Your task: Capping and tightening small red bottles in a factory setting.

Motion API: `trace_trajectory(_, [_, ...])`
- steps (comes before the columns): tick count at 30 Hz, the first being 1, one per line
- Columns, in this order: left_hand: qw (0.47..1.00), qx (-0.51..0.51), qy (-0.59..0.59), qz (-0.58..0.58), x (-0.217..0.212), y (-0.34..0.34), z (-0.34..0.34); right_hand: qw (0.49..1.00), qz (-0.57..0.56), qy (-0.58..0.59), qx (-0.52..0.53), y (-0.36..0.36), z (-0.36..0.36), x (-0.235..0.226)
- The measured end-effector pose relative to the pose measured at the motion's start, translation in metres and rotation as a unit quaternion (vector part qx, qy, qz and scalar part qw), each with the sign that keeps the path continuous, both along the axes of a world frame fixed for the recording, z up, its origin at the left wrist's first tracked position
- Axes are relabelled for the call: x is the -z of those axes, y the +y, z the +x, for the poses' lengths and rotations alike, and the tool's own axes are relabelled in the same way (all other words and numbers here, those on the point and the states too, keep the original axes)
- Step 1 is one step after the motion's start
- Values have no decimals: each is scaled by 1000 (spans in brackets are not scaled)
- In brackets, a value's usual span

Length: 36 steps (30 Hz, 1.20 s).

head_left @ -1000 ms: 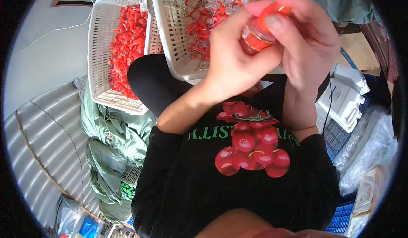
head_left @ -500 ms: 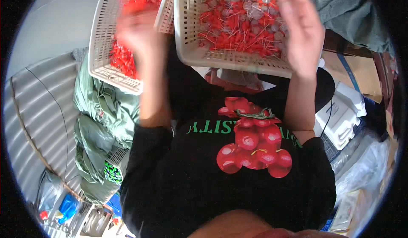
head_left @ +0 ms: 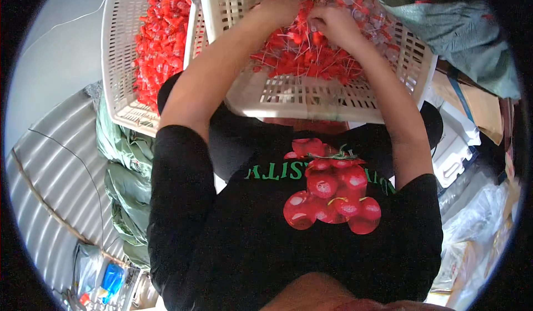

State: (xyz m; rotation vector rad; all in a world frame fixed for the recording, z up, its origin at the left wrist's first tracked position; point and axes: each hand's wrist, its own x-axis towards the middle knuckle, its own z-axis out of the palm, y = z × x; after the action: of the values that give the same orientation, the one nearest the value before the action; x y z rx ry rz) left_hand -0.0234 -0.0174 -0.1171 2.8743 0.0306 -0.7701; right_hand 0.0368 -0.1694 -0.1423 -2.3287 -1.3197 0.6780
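Both my hands are inside a white plastic basket (head_left: 244, 103) that holds many small red plastic pieces (head_left: 311, 61) with thin pale sticks and clear round caps. My left hand (head_left: 282, 10) comes in from the left, its fingers curled and partly hidden beside a few red pieces. Facing it, my right hand (head_left: 336, 25) is closed, thumb and fingers pinched together at its left side. Whatever sits in either hand is too small to make out. The fingertips of the two hands are close together.
To the left stands a second white basket (head_left: 119, 61) full of red pieces (head_left: 164, 50) with clear parts. Green fabric sacks (head_left: 129, 200) lie below it. Another grey-green cloth (head_left: 444, 22) drapes over the far right, near cardboard (head_left: 483, 111) and clear plastic sheeting (head_left: 472, 216).
My left hand has moved right, from over the left basket into the middle one. My right hand has moved left and inward from that basket's right side. The baskets appear shifted left and lower in view.
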Motion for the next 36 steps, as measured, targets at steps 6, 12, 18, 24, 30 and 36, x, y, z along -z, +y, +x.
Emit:
trace_trajectory(6, [995,-32,91,-9,67,13,15,986,-148,-59,-42,17,-6,27])
trace_trajectory(12, [994,32,94,37,75,8,8,997,-63,-25,-41,2,-6,34])
trace_trajectory(18, [995,-63,-4,73,96,2,-12,981,-56,-143,-120,6,-17,64])
trace_trajectory(24, [999,-33,31,20,67,-4,-24,985,-36,-109,-128,-15,-17,47])
trace_trajectory(30, [994,-108,-8,5,26,-10,-38,992,71,86,52,-47,-21,-30])
trace_trajectory(36, [717,-358,-160,-576,-72,-31,-60,746,360,511,228,-54,-34,-94])
